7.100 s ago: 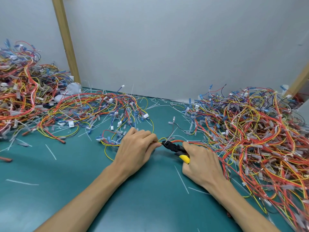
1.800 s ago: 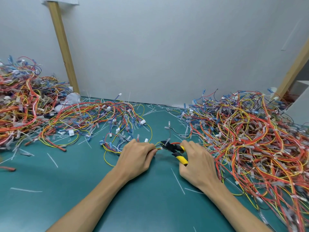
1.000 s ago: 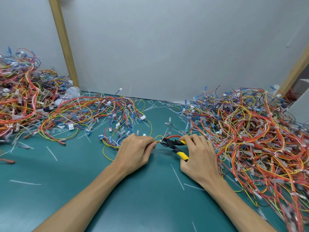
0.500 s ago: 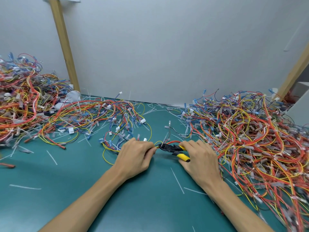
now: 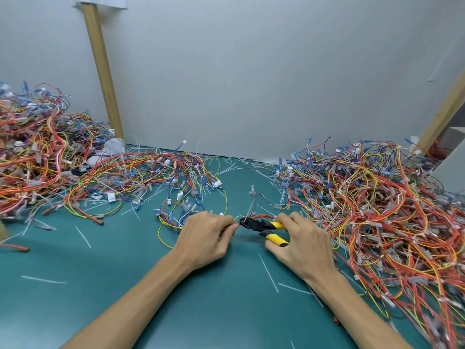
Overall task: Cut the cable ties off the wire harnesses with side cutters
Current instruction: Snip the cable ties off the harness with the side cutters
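Barely shifted, the right grip (image 5: 304, 243) holds the side cutters (image 5: 254, 224), the left grip (image 5: 206, 235) pinches the harness (image 5: 263, 216); nip only the tie (image 5: 249, 209).

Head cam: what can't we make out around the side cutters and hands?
- Head view: any tie at the nose of the side cutters, too small among the wires.
- Left hand: its grip on the harness, hidden by its own knuckles.
- Right hand: palm, hidden by its back.
- Left pile: cut off by the frame edge.

One head camera, forward and down
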